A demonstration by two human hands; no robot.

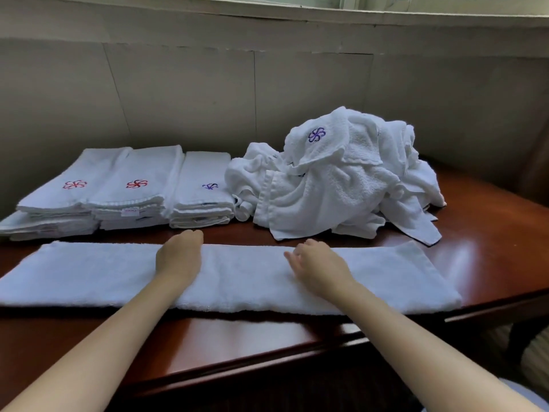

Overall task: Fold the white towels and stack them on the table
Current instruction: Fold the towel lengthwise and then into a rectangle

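1. Towel [246, 278]: a long strip, already folded lengthwise, lying flat left to right across the near part of the table [237, 337]. Its left end runs out of frame and its right end sits near the table's right edge. Risk: a pull to the right drops that end over the edge and drags the strip after it.
2. Left hand [178, 258]: flat on the strip's middle, fingers straight and reaching the far edge, gripping nothing. Right hand [319, 267]: just to the right, fingers loosely spread on the cloth, no grip visible. Risk: neither end is pinched, so the layers may shift in the next fold and the edges won't line up.
3. The terry looks thick and soft. A hard smoothing push toward the far side could bunch the top layer into a ridge and leave a lumpy fold.
4. Stacks [124, 191]: three side by side, far left, just beyond the strip. Risk: a left-hand sweep nudges them. The bottom-left layers look uneven, so the stack could lean when another towel goes on.
5. Pile [341, 179]: loose, far right, with corners lying close to the strip's far edge. Risk: a corner gets caught in the fold, or the pile slumps onto the strip.
6. The table is glossy and probably slick. The strip may slide toward the near edge under pressure.
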